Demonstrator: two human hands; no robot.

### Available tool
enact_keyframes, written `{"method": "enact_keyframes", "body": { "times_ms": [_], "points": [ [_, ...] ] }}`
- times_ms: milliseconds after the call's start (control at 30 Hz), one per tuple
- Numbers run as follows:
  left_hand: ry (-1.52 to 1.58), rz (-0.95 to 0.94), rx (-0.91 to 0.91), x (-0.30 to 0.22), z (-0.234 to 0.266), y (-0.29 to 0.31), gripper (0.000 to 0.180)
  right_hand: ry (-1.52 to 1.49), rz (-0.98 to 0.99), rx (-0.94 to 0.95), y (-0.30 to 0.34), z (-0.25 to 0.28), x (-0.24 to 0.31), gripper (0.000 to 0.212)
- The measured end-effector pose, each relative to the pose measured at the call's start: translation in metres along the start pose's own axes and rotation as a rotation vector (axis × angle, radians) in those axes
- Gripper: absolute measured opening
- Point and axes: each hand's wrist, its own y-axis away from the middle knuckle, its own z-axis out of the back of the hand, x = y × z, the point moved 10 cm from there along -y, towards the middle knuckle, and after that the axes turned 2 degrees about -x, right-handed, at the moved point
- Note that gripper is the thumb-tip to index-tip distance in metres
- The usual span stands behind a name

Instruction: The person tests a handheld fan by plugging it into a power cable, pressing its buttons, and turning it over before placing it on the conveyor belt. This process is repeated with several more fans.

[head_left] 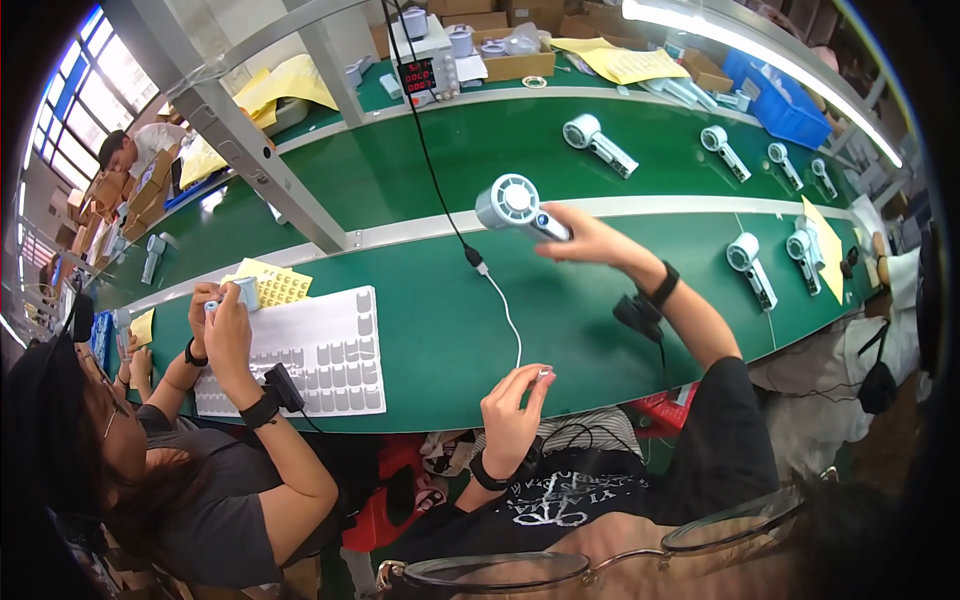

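Nearest, close to 6 o'clock, the left hand [512, 415] has its fingers pinched at the near end of the white cable [507, 305]; the tip itself is too small to make out. Gripping close to that end should give the best control. The cable climbs toward 11 o'clock to a black connector [473, 257]; leaving slack would spare that joint. Around 1 o'clock, the right hand's [592, 240] fingers grasp the handheld fan [512, 201] by its handle above the counter [440, 350], head toward 10 o'clock. This grip seems sound, leaving the round grille untouched; a steady wrist would help. Farther, near 3 o'clock, similar fans [744, 255] lie well apart, best left undisturbed.
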Motion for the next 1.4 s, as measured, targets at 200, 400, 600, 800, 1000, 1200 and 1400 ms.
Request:
{"method": "enact_keyframes", "body": {
  "times_ms": [200,400,600,800,1000,1200,1400],
  "points": [
    [0.117,0.037,0.163,-0.011,-0.025,0.002,0.01,-0.628,-0.017,-0.024,0.088,-0.033,0.041,0.048],
    [0.173,-0.031,0.188,-0.028,-0.046,-0.002,0.01,-1.055,0.015,-0.162,0.108,-0.045,0.044,0.053],
    [0.194,0.021,0.088,-0.024,-0.047,-0.002,0.012,-1.43,-0.032,-0.2,0.112,-0.067,0.048,0.035],
    [0.097,0.061,0.017,-0.012,-0.04,0.0,0.014,-1.2,-0.076,-0.341,0.116,-0.075,0.027,0.045],
    [0.029,0.094,0.03,0.001,-0.039,0.002,0.011,-0.917,0.04,-0.487,0.121,-0.073,0.024,0.043],
    [0.226,0.288,0.126,0.015,-0.046,0.007,0.009,-0.873,0.076,-0.429,0.125,-0.073,0.03,0.047],
    [0.26,0.212,0.16,0.009,-0.045,0.006,0.008,-0.877,0.085,-0.39,0.129,-0.068,0.042,0.05]
  ]
}}
